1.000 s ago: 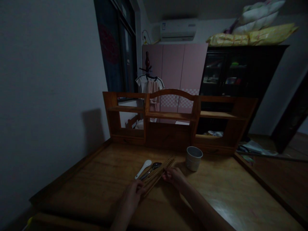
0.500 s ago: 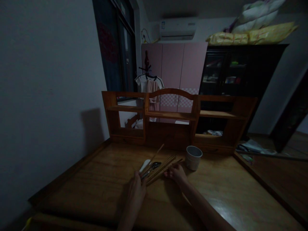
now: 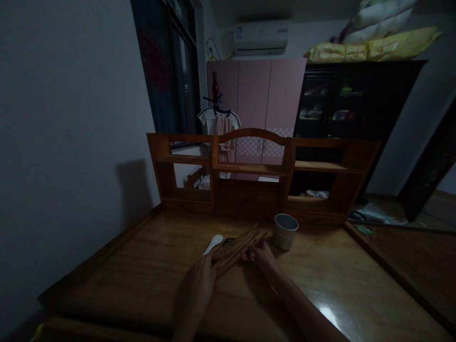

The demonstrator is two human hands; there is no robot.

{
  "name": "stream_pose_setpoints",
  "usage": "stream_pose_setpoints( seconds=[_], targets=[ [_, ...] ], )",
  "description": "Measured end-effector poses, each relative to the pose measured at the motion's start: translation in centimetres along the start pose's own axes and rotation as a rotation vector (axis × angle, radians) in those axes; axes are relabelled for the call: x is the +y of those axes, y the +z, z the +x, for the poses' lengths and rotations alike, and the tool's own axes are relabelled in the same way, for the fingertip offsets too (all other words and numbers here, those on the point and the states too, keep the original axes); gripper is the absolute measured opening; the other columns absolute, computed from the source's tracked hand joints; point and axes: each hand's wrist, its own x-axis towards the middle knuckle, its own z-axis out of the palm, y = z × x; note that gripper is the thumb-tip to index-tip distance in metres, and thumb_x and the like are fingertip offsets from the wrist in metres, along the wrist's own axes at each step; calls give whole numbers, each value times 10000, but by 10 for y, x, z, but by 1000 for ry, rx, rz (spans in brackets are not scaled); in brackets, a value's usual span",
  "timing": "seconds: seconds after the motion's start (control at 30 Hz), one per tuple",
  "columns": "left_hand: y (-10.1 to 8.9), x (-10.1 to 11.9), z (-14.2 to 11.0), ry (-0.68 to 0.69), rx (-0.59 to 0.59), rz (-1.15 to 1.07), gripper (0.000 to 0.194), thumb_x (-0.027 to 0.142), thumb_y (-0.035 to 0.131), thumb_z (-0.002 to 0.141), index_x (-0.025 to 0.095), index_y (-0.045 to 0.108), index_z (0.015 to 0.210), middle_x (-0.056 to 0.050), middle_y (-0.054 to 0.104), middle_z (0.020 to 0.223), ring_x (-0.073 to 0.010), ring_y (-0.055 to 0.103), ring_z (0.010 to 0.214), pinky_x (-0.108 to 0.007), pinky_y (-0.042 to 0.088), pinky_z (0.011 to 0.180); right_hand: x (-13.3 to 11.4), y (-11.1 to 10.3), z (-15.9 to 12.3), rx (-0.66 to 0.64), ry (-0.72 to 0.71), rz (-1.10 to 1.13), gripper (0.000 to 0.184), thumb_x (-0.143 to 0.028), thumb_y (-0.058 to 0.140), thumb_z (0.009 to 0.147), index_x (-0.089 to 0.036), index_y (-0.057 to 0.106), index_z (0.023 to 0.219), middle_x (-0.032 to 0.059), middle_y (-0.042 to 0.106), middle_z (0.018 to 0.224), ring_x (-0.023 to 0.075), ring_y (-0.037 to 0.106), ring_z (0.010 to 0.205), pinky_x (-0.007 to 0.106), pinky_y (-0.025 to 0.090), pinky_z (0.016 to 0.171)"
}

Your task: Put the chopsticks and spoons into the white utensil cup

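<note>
A bundle of wooden chopsticks [image 3: 238, 244] lies slanted on the wooden desk [image 3: 149, 280], tips pointing up and right. My left hand [image 3: 202, 280] is closed on the bundle's near end. My right hand [image 3: 259, 254] pinches the chopsticks on their right side, fingers curled. A white ceramic spoon [image 3: 213, 243] lies just left of the bundle, and a dark metal spoon [image 3: 228, 241] peeks out between them. A white cylindrical cup [image 3: 285, 231] stands upright right of my right hand.
A wooden shelf unit [image 3: 261, 171] runs along the desk's far edge. A grey wall is at the left. Behind are pink wardrobe doors [image 3: 265, 99], a dark cabinet [image 3: 356, 104] with bedding on top, and clothes on a stand [image 3: 219, 121].
The single chopstick that my left hand held tilted upward half a second ago is back in the bundle. Both hands have closed in on the chopsticks, gathering them together.
</note>
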Motion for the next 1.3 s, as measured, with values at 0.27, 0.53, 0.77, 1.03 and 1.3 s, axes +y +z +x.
stream_pose_setpoints(
  seconds=[0.27,0.53,0.77,1.03,1.3],
  targets=[
    [-3,-3,11,-37,-16,-4,241,236,483,910,182,616,1104,-99,672,1106,-199,608,1055,-253,419,864,-2,5,-5,45,8,39,489,-189,746,616,-207,399,960,-59,589,586,173,631,468,266,538,483],
    [-9,-18,28,-100,-66,-429,198,319,550,821,140,633,835,-91,720,826,-224,673,799,-270,465,699,-18,13,-14,24,-79,-31,609,-405,778,686,-170,458,1148,-19,619,627,154,602,471,256,516,458],
    [-11,8,0,-18,-218,-785,438,528,668,703,129,658,883,-107,716,926,-287,651,949,-359,490,857,-76,26,-55,-192,-472,-200,389,-488,645,846,-150,627,1037,36,642,821,155,611,701,249,504,630],
    [9,77,-44,59,-207,-956,435,551,466,894,184,671,1005,-100,643,1148,-247,562,1101,-346,387,1007,-135,7,-109,-305,-628,-567,251,-381,555,940,-155,608,845,0,544,691,125,536,624,218,423,549],
    [39,104,-48,135,-364,-975,270,381,533,866,165,693,887,-50,676,852,-192,583,831,-255,414,724,-145,-23,-124,-361,-700,-821,247,-333,541,951,-158,594,786,24,540,788,127,548,670,236,440,589]
  ],
)
